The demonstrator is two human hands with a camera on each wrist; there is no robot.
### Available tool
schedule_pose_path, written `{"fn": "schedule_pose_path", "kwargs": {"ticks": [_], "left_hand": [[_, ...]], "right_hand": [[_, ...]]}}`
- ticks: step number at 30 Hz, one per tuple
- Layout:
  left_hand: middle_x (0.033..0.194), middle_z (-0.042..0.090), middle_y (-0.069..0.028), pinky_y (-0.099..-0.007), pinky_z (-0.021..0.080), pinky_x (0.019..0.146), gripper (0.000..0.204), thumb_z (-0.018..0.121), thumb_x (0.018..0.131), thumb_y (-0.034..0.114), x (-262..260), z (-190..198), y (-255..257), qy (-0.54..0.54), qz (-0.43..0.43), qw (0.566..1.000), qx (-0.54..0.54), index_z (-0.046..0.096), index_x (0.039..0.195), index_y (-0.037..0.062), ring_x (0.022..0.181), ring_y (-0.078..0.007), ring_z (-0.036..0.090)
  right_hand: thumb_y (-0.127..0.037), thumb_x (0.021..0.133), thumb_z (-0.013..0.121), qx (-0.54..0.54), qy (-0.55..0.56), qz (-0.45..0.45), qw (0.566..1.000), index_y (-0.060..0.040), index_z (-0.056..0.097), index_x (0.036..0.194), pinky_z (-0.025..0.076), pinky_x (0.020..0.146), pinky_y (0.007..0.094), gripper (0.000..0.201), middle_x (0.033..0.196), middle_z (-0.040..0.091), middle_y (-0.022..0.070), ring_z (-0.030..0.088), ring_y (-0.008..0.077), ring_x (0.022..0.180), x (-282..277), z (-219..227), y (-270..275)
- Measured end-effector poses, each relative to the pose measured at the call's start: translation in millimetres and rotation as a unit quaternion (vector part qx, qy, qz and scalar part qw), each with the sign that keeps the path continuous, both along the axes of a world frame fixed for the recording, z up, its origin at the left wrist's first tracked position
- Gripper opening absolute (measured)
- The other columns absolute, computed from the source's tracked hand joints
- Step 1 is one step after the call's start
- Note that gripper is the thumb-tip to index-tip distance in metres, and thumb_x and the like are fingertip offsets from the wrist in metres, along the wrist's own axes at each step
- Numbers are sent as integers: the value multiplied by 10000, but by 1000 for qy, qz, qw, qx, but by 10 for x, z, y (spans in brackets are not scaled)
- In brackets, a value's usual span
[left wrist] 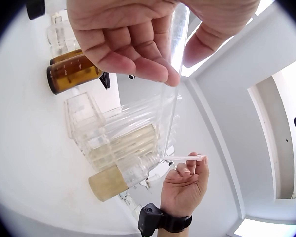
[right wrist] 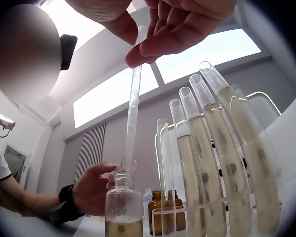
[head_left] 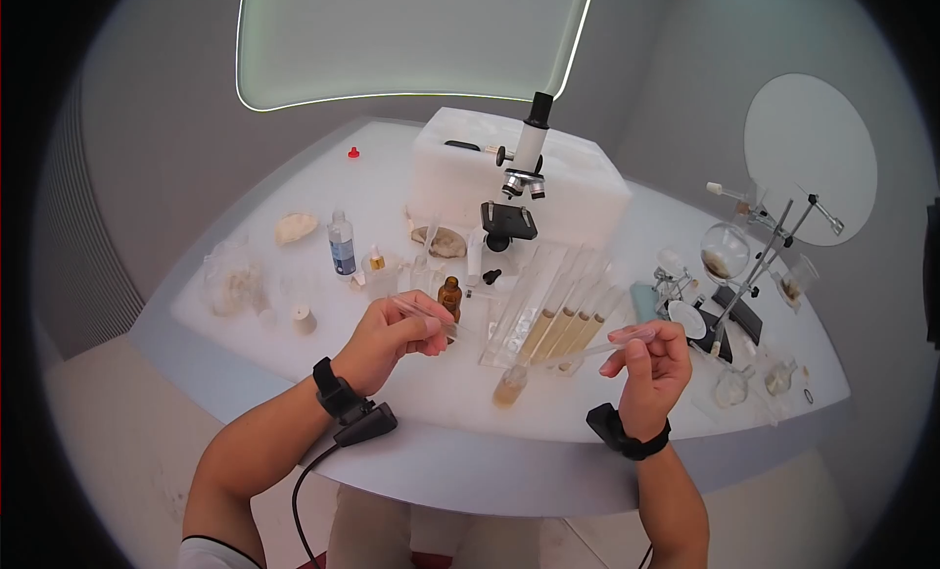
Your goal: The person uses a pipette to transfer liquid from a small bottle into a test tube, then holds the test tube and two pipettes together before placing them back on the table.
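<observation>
My left hand (head_left: 392,342) holds a clear glass tube (left wrist: 179,39) slanting toward the right hand. Between thumb and fingers, my right hand (head_left: 648,375) pinches a translucent graduated pipette (right wrist: 133,103), its tip pointing down and left. Below the tip stands a small uncapped clear bottle (head_left: 509,386) partly filled with cloudy yellowish liquid. In the right wrist view the tube's round mouth (right wrist: 129,164) overlaps the pipette tip; whether the tip is inside cannot be told. Beside the bottle, several test tubes (right wrist: 219,133) with similar liquid lean in a clear rack (head_left: 499,346).
Behind the left hand is a brown bottle (head_left: 449,297). A microscope (head_left: 524,172) stands farther back before a white block (head_left: 587,182). Glass flasks (head_left: 725,251) and metal stands (head_left: 767,259) are at the right; a labelled bottle (head_left: 341,246) and a plastic bag (head_left: 232,278) at the left.
</observation>
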State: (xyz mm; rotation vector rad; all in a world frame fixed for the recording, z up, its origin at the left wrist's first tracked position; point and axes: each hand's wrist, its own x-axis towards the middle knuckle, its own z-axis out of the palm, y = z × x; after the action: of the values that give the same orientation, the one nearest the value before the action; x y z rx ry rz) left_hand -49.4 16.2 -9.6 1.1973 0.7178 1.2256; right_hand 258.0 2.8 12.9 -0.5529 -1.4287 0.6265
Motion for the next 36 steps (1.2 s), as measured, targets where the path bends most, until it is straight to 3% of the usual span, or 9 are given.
{"fn": "schedule_pose_path", "kwargs": {"ticks": [14,20,29,36], "left_hand": [[829,678,-56,-254,496,726,236,711,856,158,-15,4,-10,6,-8,1000,11,651,1039,22,738,-112,624],[827,675,-54,-256,497,723,200,694,872,160,6,15,-29,17,-2,1000,-4,654,1015,25,732,-114,627],[773,645,-43,-256,466,676,181,644,934,224,0,-36,10,-55,-12,998,-1,658,964,45,708,-121,614],[748,660,-53,-272,462,676,242,604,939,223,-21,-49,34,-88,-25,996,-20,667,1055,21,663,-122,602]], "right_hand": [[-69,945,590,9,-10,-15,1000,3,500,1038,525,554,235,148,923,681,167,618,114,591,0,2,10],[-66,947,587,5,-3,-17,1000,5,502,1037,523,553,235,143,926,683,168,618,114,589,2,-19,3],[-76,945,600,14,9,-8,1000,2,504,1031,537,560,229,150,932,680,169,619,103,608,15,-6,10],[-71,945,601,11,11,-1,1000,-2,508,1038,539,562,233,149,933,682,160,621,103,621,20,4,-3]]}}
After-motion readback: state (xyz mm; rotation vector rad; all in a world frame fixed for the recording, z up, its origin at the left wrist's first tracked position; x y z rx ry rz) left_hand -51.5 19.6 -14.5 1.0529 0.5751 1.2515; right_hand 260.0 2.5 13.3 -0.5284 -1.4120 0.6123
